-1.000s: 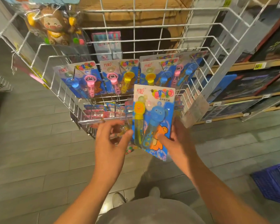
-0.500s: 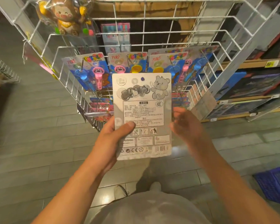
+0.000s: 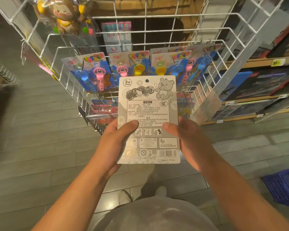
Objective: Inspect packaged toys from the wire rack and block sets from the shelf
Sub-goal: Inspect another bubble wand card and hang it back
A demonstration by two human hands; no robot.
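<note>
I hold a packaged bubble toy (image 3: 148, 107) upright in front of the white wire rack (image 3: 60, 52), its grey printed back side facing me. My left hand (image 3: 114, 144) grips its lower left edge, thumb on the card. My right hand (image 3: 188, 144) grips the lower right edge the same way. The toys on the card's front are hidden. More blue bubble toy cards (image 3: 97, 72) hang in a row inside the rack basket behind it.
A bagged brown monkey toy (image 3: 63, 15) hangs at the rack's upper left. Shelves with dark boxed sets (image 3: 264, 84) run along the right. A blue plastic crate (image 3: 284, 185) sits on the grey plank floor at lower right. My shoes show below.
The card was turned from its coloured front to its grey back. My right hand, briefly off it, now grips the right edge again, and the card sits closer to me.
</note>
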